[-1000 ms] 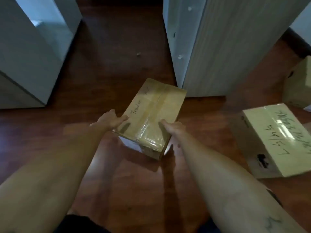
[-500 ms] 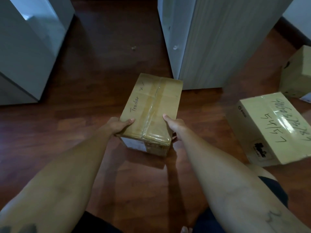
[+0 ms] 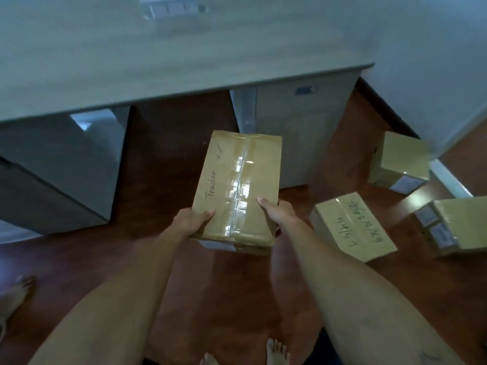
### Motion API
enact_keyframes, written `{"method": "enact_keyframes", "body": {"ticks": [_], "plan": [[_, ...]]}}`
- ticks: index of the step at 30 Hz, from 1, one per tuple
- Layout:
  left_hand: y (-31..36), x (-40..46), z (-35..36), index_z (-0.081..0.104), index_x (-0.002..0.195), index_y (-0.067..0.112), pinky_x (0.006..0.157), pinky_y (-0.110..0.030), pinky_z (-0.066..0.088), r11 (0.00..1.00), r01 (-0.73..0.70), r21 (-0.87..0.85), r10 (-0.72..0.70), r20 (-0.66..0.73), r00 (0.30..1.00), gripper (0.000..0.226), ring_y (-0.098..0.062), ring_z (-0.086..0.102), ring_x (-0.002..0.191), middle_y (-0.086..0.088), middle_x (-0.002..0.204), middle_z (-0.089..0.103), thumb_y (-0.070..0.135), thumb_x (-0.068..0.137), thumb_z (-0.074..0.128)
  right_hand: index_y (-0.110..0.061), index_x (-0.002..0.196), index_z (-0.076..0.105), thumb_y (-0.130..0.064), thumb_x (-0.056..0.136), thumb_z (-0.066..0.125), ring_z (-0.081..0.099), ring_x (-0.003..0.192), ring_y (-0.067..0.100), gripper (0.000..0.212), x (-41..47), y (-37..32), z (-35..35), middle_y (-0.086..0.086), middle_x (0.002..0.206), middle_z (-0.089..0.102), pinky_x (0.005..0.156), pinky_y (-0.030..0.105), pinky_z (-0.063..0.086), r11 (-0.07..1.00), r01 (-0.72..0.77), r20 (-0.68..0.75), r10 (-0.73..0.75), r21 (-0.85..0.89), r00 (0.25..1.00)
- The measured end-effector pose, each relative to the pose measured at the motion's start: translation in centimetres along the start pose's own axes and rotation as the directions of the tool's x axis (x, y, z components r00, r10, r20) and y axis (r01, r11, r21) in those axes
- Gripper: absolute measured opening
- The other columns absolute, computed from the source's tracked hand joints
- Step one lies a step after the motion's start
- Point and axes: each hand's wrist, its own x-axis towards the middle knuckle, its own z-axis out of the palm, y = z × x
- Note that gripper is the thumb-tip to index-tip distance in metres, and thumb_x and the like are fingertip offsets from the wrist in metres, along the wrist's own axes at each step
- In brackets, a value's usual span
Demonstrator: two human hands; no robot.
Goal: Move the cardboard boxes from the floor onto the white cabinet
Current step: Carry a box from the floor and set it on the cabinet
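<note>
Dark reddish wood floor [image 3: 163,164], glossy with dim reflections. Pale wall [image 3: 427,48] at right, with white skirting [image 3: 448,177] along its base. White socket strip [image 3: 171,6] at top, blurred. Cool, subdued light throughout.

Head-worn view, steeply down, close

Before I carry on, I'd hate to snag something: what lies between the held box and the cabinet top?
Nothing. In the head view, only bare floor shows between the taped box and the cabinet top.
</note>
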Motion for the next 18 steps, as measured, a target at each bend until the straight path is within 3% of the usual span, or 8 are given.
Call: {"method": "enact_keyframes", "body": {"ticks": [5,9,12,16,18], "plan": [[12.0,-10.6,-3.0,0.067,0.126,0.007,0.101,-0.048,0.052,0.996,-0.068,0.049,0.068,0.000,0.998,0.074,-0.033,0.065,0.112,-0.014,0.124,0.068,0.060,0.074,0.072,-0.010,0.129,0.061,-0.077,0.039,0.066,0.064,0.112,0.031,0.113,-8.0,-7.4,-8.3,0.008,0.127,0.065,0.096,0.045,0.053,0.999,0.046,-0.038,-0.045,0.028,0.998],[20.6,-17.7,-3.1,0.067,0.126,0.009,0.102,-0.047,0.050,0.986,-0.158,0.051,0.155,0.053,0.986,0.078,-0.031,0.065,0.113,-0.013,0.125,0.068,0.061,0.067,0.073,-0.013,0.130,0.061,-0.078,0.039,0.064,0.064,0.113,0.032,0.112,-15.4,-11.9,-15.6,0.009,0.128,0.065,0.097,0.048,0.053,0.994,0.087,-0.119,-0.078,0.072,0.990],[26.0,-22.0,-1.5,0.063,0.131,0.008,0.102,-0.047,0.050,0.965,-0.250,0.086,0.239,0.120,0.964,0.072,-0.031,0.063,0.115,-0.013,0.128,0.066,0.056,0.077,0.073,-0.014,0.132,0.058,-0.077,0.039,0.062,0.061,0.117,0.035,0.112,-20.5,-13.4,-21.0,0.010,0.132,0.063,0.096,0.052,0.052,0.987,0.121,-0.196,-0.099,0.103,0.976],[31.0,-27.4,2.5,0.059,0.134,0.006,0.100,-0.043,0.050,0.920,-0.383,0.086,0.358,0.213,0.909,0.067,-0.033,0.059,0.119,-0.016,0.133,0.062,0.049,0.084,0.071,-0.012,0.142,0.048,-0.078,0.040,0.068,0.057,0.121,0.036,0.124,-26.0,-12.2,-27.9,0.010,0.140,0.055,0.092,0.052,0.053,0.962,0.169,-0.313,-0.097,0.213,0.945],[32.5,-30.0,4.7,0.058,0.135,0.005,0.092,-0.040,0.050,0.894,-0.441,0.081,0.408,0.256,0.876,0.064,-0.035,0.058,0.121,-0.017,0.135,0.060,0.046,0.087,0.069,-0.010,0.141,0.050,-0.076,0.052,0.072,0.056,0.122,0.035,0.113,-29.1,-11.3,-30.8,0.009,0.141,0.055,0.098,0.049,0.051,0.946,0.211,-0.370,-0.109,0.248,0.923]]}}
